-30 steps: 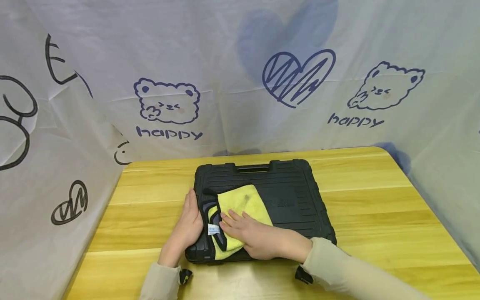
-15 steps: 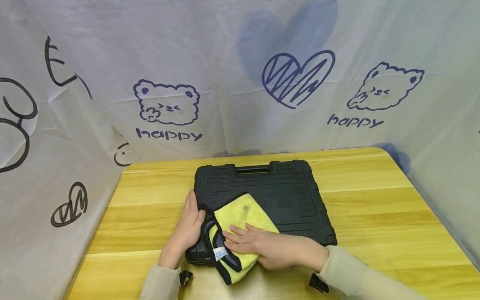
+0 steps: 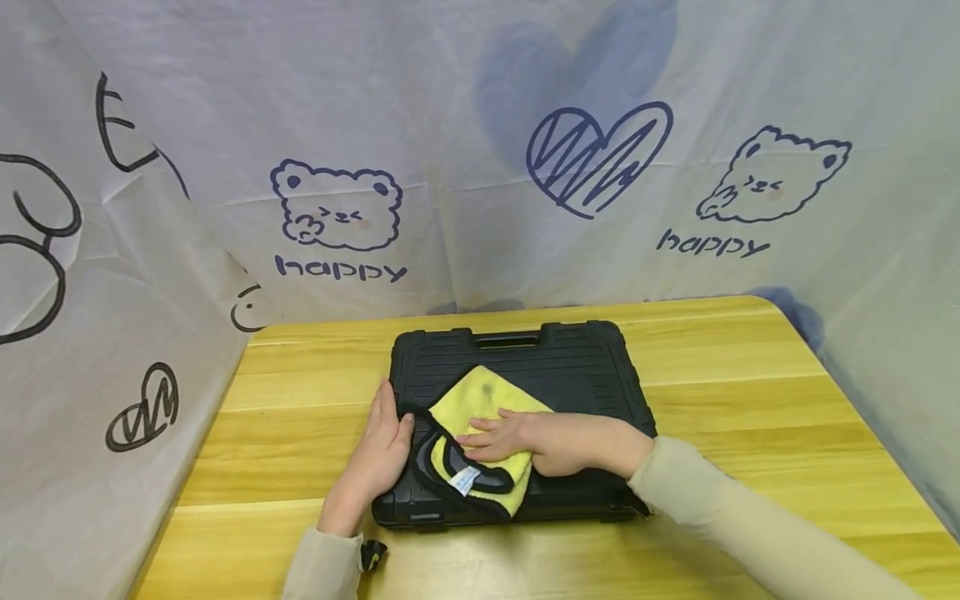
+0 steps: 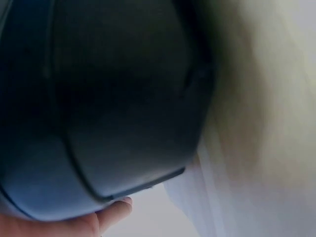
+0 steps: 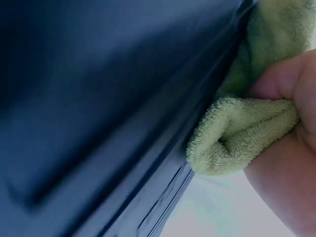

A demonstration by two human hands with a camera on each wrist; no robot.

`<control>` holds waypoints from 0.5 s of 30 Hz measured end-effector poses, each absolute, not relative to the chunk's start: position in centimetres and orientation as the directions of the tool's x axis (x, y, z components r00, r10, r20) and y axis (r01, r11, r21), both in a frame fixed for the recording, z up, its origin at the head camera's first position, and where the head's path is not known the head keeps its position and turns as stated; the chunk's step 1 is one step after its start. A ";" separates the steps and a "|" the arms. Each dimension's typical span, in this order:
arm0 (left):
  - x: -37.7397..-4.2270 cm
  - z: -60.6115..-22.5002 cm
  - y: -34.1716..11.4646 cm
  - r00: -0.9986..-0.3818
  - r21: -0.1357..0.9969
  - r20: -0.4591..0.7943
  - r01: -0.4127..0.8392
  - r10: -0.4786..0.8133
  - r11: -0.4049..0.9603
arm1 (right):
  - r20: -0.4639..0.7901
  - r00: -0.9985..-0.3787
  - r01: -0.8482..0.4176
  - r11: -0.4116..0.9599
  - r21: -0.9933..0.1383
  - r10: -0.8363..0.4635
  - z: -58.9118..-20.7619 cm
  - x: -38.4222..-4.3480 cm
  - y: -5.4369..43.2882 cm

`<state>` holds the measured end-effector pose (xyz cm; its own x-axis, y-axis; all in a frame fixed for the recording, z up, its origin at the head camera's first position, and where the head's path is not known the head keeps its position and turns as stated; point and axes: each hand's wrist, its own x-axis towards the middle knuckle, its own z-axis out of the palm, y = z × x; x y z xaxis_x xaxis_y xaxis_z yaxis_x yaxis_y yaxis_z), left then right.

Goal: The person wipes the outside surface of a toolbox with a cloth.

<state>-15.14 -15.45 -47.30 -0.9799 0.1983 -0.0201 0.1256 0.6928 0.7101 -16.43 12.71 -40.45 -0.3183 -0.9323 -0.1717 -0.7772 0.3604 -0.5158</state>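
Observation:
A black hard plastic case (image 3: 558,367) with a carry handle lies flat on the wooden table. Folded on its lid is a yellow cloth (image 3: 480,396) with black edging and a white tag. My right hand (image 3: 517,440) presses the cloth against the lid with outstretched fingers. In the right wrist view, a fold of the cloth (image 5: 229,140) bulges beside the thumb. Along the case's left side rests my left hand (image 3: 378,450), fingers straight and thumb near the top edge. The left wrist view shows the case's side (image 4: 123,98) up close with fingertips (image 4: 118,211) beyond it.
The wooden table (image 3: 750,417) extends on both sides of the case. A pale fabric curtain (image 3: 465,208) with bear and heart drawings stands behind and at both sides. A black wrist strap (image 3: 372,554) shows by the left sleeve.
My right hand slid the cloth toward the case's front edge, where it overhung, then back up and slightly right onto the lid. The left hand stayed at the case's left side.

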 end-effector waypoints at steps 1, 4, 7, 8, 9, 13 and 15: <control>-15.1 -47.3 -15.4 -0.980 0.708 -0.024 0.122 0.197 0.695 | -0.177 -0.330 -0.770 0.373 -0.518 -0.927 -40.4 -16.9 12.8; -15.1 -47.2 -15.4 -0.981 0.701 -0.034 0.114 0.192 0.704 | -0.176 -0.378 -0.758 0.413 -0.505 -0.909 -40.6 -18.5 13.3; -15.1 -47.2 -15.4 -0.981 0.699 -0.045 0.105 0.190 0.707 | -0.168 -0.428 -0.736 0.450 -0.505 -0.888 -40.7 -20.0 14.2; -15.1 -47.1 -15.3 -0.981 0.700 -0.047 0.103 0.190 0.706 | -0.168 -0.444 -0.730 0.464 -0.502 -0.880 -40.8 -20.5 14.5; -15.0 -47.1 -15.3 -0.980 0.702 -0.049 0.102 0.192 0.705 | -0.171 -0.461 -0.719 0.479 -0.504 -0.871 -40.8 -20.9 14.8; -15.0 -47.2 -15.3 -0.980 0.707 -0.052 0.101 0.193 0.700 | -0.176 -0.496 -0.704 0.512 -0.492 -0.850 -40.7 -22.3 15.9; -15.0 -47.2 -15.4 -0.980 0.707 -0.050 0.100 0.191 0.700 | -0.173 -0.510 -0.700 0.523 -0.486 -0.843 -40.7 -22.9 16.2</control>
